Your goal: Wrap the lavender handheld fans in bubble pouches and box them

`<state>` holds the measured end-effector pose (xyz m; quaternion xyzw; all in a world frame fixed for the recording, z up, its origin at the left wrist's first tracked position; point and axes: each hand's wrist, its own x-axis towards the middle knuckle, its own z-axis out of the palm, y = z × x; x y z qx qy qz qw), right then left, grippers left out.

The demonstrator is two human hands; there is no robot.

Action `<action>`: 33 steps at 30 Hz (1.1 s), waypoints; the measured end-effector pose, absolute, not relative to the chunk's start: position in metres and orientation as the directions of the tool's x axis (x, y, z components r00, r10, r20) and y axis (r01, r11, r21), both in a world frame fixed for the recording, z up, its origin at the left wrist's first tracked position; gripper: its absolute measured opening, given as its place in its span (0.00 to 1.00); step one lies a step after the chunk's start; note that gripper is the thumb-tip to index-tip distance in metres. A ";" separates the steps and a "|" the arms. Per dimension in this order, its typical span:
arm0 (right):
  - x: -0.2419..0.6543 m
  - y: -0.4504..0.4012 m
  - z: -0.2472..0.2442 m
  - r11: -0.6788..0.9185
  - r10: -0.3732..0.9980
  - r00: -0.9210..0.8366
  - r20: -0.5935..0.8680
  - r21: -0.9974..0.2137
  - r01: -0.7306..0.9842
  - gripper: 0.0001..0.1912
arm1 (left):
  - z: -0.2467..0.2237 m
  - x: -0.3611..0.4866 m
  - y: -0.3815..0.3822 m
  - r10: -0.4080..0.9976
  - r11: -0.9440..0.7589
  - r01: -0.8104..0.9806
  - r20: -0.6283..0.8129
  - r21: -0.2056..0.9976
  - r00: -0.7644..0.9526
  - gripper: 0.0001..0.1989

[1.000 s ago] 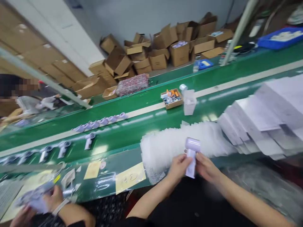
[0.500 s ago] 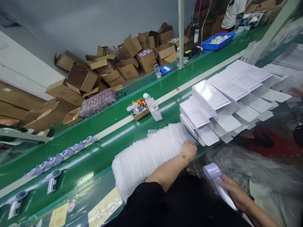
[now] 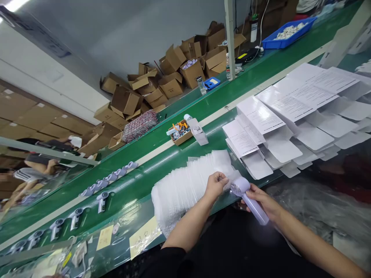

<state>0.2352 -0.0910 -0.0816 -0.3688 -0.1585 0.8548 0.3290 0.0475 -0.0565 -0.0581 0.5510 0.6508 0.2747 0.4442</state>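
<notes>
A lilac handheld fan [image 3: 252, 200] is gripped near its head by my right hand [image 3: 265, 200], its handle pointing down to the right. My left hand [image 3: 216, 185] pinches the edge of a translucent bag [image 3: 232, 173] at the right end of a long row of bubble bags [image 3: 185, 185]. The fan's round head is just right of the left fingertips. Open white boxes [image 3: 261, 116] with printed text lie in overlapping rows to the right of the bags.
Fans [image 3: 75, 218] lie along the green conveyor [image 3: 121, 200] at the left. Beyond the bags are a small parts box [image 3: 182, 135] and a white carton [image 3: 198, 133]. A blue tray [image 3: 269, 42] sits far right. People work at the far left.
My right hand has raised the fan from beside the body to the bags' right end. My left fingers now hold a bag edge. The camera view has shifted left.
</notes>
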 end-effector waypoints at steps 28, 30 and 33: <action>0.188 -0.156 -0.021 -0.722 0.659 -0.661 -0.359 -0.546 -0.424 0.31 | -0.018 -0.016 -0.127 0.924 -0.366 0.678 0.159 0.638 0.349 0.10; 0.190 -0.160 -0.018 -0.726 0.648 -0.681 -0.343 -0.550 -0.414 0.29 | -0.022 -0.019 -0.131 0.901 -0.424 0.687 0.196 0.590 0.388 0.09; 0.188 -0.162 -0.014 -0.719 0.653 -0.660 -0.372 -0.577 -0.386 0.29 | -0.026 -0.021 -0.131 0.912 -0.369 0.604 0.149 0.707 0.383 0.07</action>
